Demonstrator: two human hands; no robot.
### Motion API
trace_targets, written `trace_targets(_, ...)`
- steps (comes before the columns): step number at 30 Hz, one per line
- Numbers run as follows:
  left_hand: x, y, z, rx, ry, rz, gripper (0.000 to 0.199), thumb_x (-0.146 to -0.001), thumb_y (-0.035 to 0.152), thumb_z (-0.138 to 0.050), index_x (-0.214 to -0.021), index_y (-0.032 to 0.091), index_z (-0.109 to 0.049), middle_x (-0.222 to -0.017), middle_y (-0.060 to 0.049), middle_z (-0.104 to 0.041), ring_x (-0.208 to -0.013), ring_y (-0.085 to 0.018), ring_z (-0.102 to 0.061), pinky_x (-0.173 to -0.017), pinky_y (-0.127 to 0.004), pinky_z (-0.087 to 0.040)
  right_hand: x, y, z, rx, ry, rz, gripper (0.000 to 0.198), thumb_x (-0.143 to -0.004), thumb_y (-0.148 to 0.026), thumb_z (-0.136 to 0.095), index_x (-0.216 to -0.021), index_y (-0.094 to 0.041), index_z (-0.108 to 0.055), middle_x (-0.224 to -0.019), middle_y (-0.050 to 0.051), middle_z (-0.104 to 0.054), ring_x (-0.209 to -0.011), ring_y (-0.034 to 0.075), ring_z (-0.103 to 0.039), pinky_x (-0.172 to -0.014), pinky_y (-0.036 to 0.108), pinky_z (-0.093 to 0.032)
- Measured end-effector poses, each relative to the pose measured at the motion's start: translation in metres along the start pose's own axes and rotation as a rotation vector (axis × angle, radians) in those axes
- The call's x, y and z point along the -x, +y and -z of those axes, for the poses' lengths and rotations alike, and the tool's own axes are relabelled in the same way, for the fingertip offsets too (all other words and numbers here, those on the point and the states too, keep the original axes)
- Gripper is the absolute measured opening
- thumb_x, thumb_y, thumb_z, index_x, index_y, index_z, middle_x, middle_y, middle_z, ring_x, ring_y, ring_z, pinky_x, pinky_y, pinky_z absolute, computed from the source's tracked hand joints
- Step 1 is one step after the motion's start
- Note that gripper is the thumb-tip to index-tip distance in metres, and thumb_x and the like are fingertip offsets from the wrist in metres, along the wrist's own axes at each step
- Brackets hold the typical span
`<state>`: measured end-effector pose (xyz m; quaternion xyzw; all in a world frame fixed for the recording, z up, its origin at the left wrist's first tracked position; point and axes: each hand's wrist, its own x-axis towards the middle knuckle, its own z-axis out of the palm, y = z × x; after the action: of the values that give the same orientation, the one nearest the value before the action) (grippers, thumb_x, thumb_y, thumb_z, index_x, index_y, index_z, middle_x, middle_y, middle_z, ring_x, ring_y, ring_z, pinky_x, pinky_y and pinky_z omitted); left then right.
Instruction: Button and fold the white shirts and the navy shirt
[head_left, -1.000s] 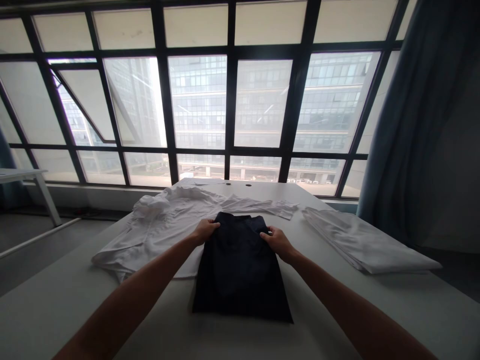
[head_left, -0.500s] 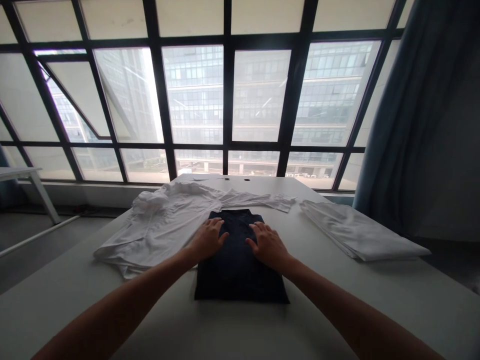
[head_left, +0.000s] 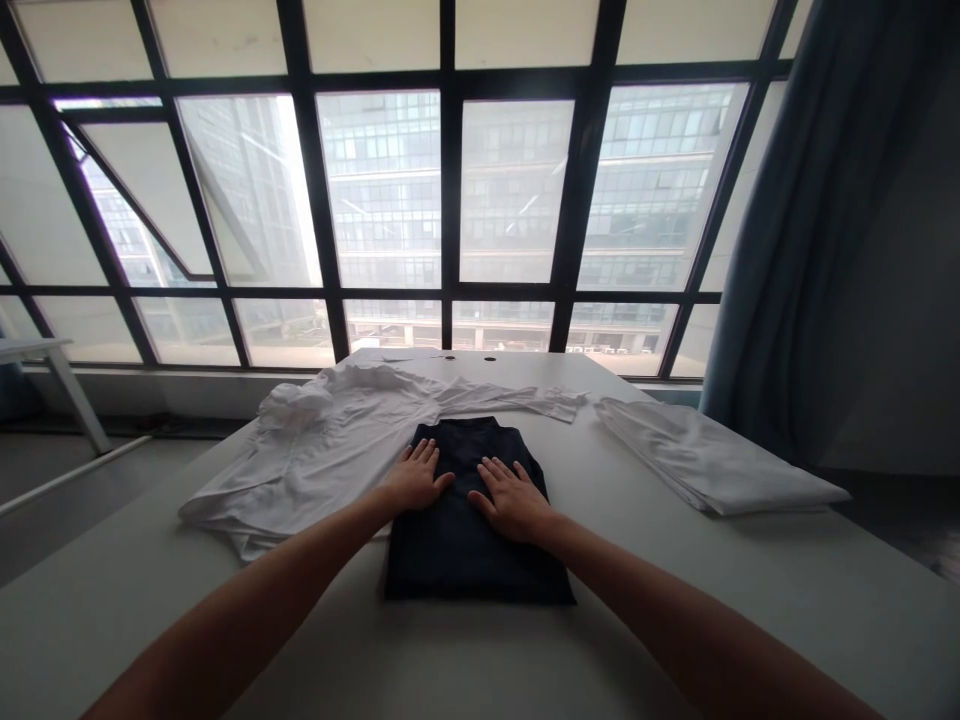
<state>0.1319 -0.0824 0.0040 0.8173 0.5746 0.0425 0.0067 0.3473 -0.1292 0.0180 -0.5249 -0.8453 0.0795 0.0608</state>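
A dark navy folded shirt (head_left: 480,560) lies flat on the white table, its collar end pointing away from me. My left hand (head_left: 417,478) rests on the shirt's left edge, palm down with fingers stretched out. On the right half of the shirt lies my right hand (head_left: 513,500), also flat with its fingers spread. Neither hand grips the cloth. Left of and behind the dark shirt, a crumpled white shirt (head_left: 322,460) is spread out, one sleeve reaching right beyond the collar.
A folded white cloth (head_left: 720,460) lies on the right side of the table (head_left: 480,660). Large framed windows (head_left: 517,190) rise behind it. A blue curtain (head_left: 780,240) hangs at the right, and another white table (head_left: 67,380) stands at the far left.
My right hand has slid left and slightly down, inward over the dark shirt, uncovering its right edge. My left hand has stayed nearly in place. The view has shifted slightly.
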Motion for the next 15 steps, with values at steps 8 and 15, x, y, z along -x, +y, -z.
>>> trace_targets(8, -0.039, -0.021, 0.003, 0.070, -0.075, 0.139, 0.077, -0.097, 0.058, -0.021, -0.153, 0.005, -0.024, -0.161, -0.015, -0.012, -0.150, -0.028, -0.008, -0.120, -0.046, -0.011, -0.053, 0.049, 0.005, 0.009, -0.015, -0.177, 0.076, -0.098, -0.059, -0.021, -0.155, -0.010, -0.024, -0.161, 0.007, -0.017, -0.150, 0.022, -0.011, -0.120, 0.045, -0.006)
trace_targets(15, 0.020, 0.034, 0.017, 0.057, 0.024, -0.198, 0.069, -0.101, 0.053, -0.021, -0.152, 0.009, -0.032, -0.160, -0.014, -0.021, -0.150, -0.026, -0.013, -0.121, -0.045, -0.011, -0.031, 0.039, -0.003, 0.050, 0.090, -0.076, 0.066, -0.100, -0.050, -0.019, -0.154, -0.012, -0.031, -0.160, 0.009, -0.022, -0.149, 0.021, -0.013, -0.120, 0.045, -0.002)
